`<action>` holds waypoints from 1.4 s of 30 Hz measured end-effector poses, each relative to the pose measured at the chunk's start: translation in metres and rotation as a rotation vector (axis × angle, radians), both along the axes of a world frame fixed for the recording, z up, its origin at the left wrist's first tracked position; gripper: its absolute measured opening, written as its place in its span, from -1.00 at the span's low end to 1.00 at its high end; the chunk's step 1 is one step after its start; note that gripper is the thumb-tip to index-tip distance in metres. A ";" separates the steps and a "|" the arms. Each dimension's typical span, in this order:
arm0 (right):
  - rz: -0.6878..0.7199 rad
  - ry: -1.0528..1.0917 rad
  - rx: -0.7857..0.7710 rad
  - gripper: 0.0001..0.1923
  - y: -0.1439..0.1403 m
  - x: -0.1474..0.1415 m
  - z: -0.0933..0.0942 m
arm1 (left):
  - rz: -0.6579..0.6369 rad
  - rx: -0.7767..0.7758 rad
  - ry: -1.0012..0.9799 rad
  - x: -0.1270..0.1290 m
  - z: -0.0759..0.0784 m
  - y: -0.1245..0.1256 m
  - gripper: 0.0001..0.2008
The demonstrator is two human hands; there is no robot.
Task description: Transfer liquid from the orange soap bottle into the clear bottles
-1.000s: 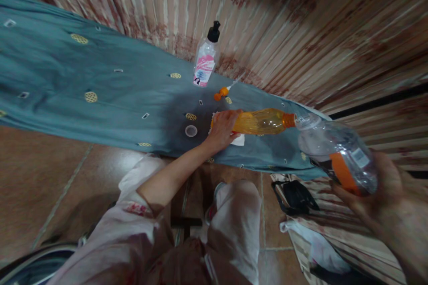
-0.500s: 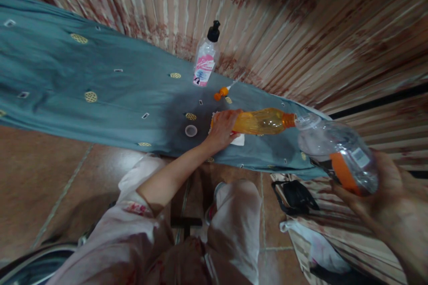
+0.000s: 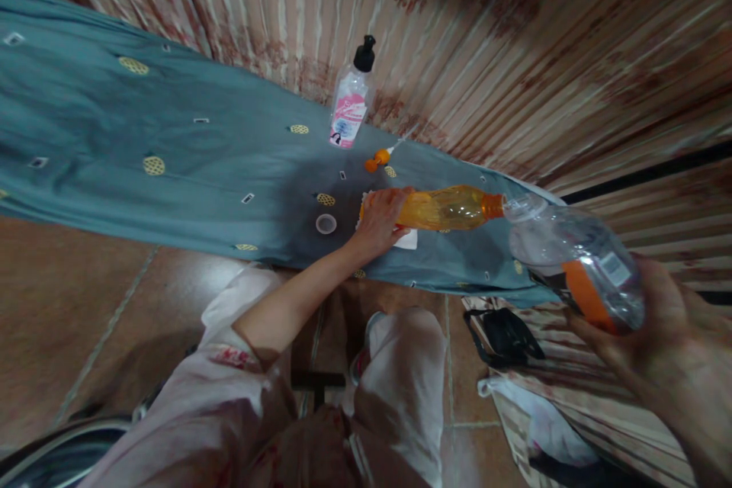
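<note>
My left hand (image 3: 382,219) is closed around the lower part of an orange see-through bottle (image 3: 457,207), whose open neck points right. At that neck sits the mouth of a clear plastic bottle (image 3: 563,240) with an orange label. My right hand (image 3: 657,320) grips the clear bottle by its base and holds it tilted, mouth toward the orange bottle. Under my left hand lies a white cloth or tissue (image 3: 407,239), mostly hidden. An orange pump top (image 3: 377,160) with a clear tube lies behind the orange bottle. Left of my hand is a small round white cap (image 3: 325,224).
A clear pump bottle (image 3: 348,110) with a black top and pink label stands at the back by the pleated curtain (image 3: 274,8). A teal patterned cloth (image 3: 85,122) covers the narrow table. On the right, a black bag (image 3: 506,337) lies below table height.
Almost nothing differs. The clear bottle and my right hand have shifted very slightly left; both hands keep their hold.
</note>
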State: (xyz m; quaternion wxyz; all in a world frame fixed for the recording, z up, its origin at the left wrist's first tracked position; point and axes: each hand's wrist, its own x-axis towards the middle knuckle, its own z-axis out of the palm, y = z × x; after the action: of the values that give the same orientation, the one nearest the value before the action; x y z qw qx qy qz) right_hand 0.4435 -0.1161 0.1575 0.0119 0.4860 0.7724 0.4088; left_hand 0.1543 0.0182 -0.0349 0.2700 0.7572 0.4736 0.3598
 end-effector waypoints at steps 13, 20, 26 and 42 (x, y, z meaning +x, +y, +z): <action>0.016 -0.012 0.009 -0.20 -0.001 -0.001 0.000 | 0.005 0.002 -0.004 0.000 0.000 0.000 -0.31; -0.030 0.011 0.006 -0.21 -0.001 -0.002 0.000 | 0.004 -0.001 0.011 0.001 -0.001 0.001 -0.31; -0.061 0.012 0.001 -0.19 -0.002 0.004 -0.003 | 0.010 0.009 0.021 0.001 -0.001 0.001 -0.29; -0.034 -0.036 0.018 -0.18 -0.003 -0.002 -0.002 | 0.004 -0.005 0.023 0.001 0.000 0.000 -0.28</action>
State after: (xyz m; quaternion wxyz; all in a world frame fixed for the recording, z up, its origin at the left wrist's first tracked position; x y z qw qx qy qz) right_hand 0.4418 -0.1191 0.1560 0.0285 0.4918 0.7599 0.4241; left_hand 0.1549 0.0185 -0.0346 0.2659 0.7597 0.4790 0.3504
